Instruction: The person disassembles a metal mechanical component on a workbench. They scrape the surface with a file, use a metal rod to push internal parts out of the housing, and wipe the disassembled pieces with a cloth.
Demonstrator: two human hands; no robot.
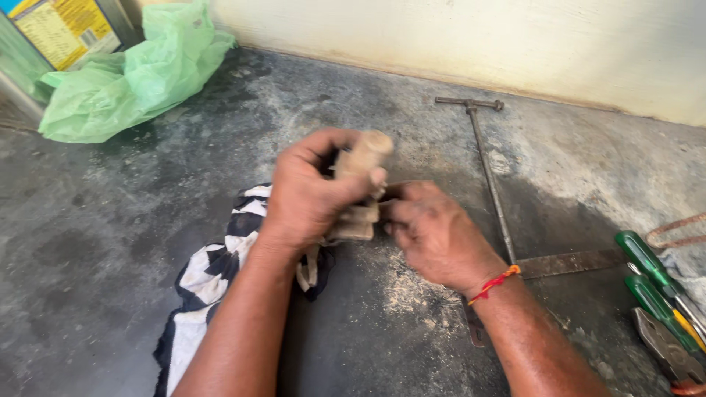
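at centre frame the left hand is clamped on a tan metal part, which the right hand pinches too. bare floor lies open at the left; screwdrivers crowd the right edge.

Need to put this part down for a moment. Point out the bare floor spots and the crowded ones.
Bare floor lies left of the striped cloth, below the green plastic bag. Another free patch runs along the wall between the bag and the T-handled rod. The dusty spot under the right hand is narrow. The right edge is crowded with green-handled screwdrivers and pliers.
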